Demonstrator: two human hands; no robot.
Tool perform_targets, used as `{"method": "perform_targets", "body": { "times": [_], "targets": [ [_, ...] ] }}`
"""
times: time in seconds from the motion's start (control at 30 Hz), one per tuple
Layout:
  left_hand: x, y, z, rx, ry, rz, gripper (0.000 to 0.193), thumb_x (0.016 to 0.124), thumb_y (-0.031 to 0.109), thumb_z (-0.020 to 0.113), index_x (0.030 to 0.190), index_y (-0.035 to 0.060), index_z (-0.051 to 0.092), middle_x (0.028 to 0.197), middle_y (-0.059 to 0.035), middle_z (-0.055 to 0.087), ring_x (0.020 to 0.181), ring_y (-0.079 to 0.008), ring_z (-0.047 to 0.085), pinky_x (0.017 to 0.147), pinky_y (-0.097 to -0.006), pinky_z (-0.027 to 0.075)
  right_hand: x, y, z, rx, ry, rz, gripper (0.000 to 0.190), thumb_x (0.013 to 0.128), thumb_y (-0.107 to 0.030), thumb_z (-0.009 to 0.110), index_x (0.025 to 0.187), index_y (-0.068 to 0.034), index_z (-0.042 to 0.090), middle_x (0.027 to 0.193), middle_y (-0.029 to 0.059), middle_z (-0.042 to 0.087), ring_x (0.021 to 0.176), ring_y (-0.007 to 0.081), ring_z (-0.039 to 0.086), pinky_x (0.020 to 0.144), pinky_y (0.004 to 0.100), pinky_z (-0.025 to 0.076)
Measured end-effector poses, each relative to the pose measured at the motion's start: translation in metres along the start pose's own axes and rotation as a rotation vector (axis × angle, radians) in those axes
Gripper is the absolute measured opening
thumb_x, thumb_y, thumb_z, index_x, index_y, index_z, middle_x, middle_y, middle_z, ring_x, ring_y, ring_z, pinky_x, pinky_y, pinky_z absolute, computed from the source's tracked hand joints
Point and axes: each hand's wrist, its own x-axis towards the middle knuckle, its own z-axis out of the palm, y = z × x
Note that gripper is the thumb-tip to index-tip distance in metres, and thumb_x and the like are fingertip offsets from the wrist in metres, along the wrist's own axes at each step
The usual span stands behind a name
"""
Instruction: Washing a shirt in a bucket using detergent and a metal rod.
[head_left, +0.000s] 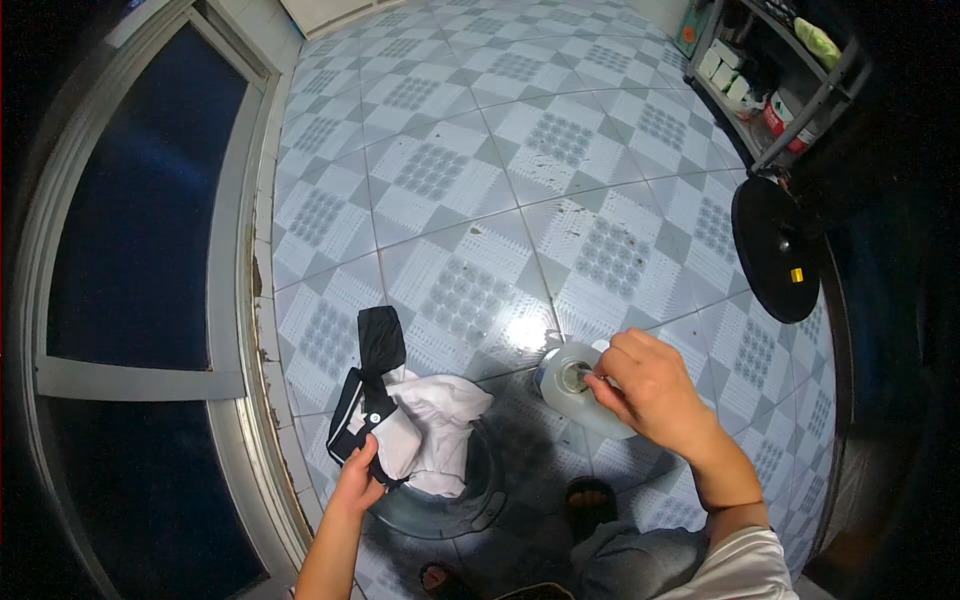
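Note:
My left hand (358, 474) grips a black-and-white cloth item (390, 427) with a dark strap-like end, over a grey basin (480, 506). White fabric (439, 420) is heaped in the basin beside it. To the right, a translucent whitish plastic jug (574, 412) stands on the tiled floor. The fingertips of my right hand (637, 382) are at the jug's round opening, pinching something small and pale there; what it is cannot be made out.
A framed glass door (124, 384) runs along the left. At the right are a black oval object (776, 251) and a metal shelf rack (814, 124) with packages. My sandalled feet (590, 499) stand near the basin on patterned floor tiles (442, 169).

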Motion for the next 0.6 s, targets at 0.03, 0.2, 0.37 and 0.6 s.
{"method": "perform_targets", "body": {
  "times": [0.03,0.2,0.37,0.6],
  "targets": [
    [0.000,0.001,-0.001,-0.003,-0.010,-0.008,0.038,0.087,0.027,0.047,0.114,0.0008,0.045,0.112,-0.0097,0.052,0.100,-0.0208,0.053,0.087,-0.0346,0.042,0.001,-0.002,0.001,0.002,-0.014,0.013,0.014,0.069,-0.010,0.061,0.071,-0.003,0.049,0.069,0.0087,0.046,0.066,0.0243,0.048,0.058,0.0336,0.042],
    [-0.002,0.005,-0.004,-0.014,0.004,-0.013,0.039,0.086,0.027,0.048,0.115,0.0004,0.044,0.112,-0.0099,0.052,0.100,-0.0211,0.053,0.087,-0.0345,0.041,0.004,-0.004,0.006,0.039,-0.062,0.042,0.014,0.069,-0.009,0.061,0.071,-0.003,0.048,0.069,0.0097,0.046,0.066,0.0264,0.048,0.058,0.0356,0.041],
    [0.000,0.003,-0.015,0.043,0.007,0.001,0.045,0.086,0.033,0.046,0.116,0.0004,0.044,0.113,-0.0105,0.052,0.104,-0.0228,0.051,0.089,-0.0363,0.040,0.008,-0.002,0.008,0.141,-0.092,0.088,0.016,0.070,-0.010,0.060,0.068,-0.002,0.047,0.067,0.0110,0.047,0.065,0.0282,0.048,0.057,0.0371,0.040],
    [0.005,0.000,-0.011,-0.067,-0.029,-0.006,0.038,0.087,0.026,0.046,0.114,-0.0005,0.044,0.111,-0.0117,0.053,0.100,-0.0232,0.053,0.087,-0.0363,0.042,0.006,0.000,0.019,0.115,-0.093,0.072,0.016,0.069,-0.011,0.061,0.069,-0.002,0.048,0.066,0.0117,0.050,0.064,0.0296,0.049,0.056,0.0380,0.040]
  ]
}}
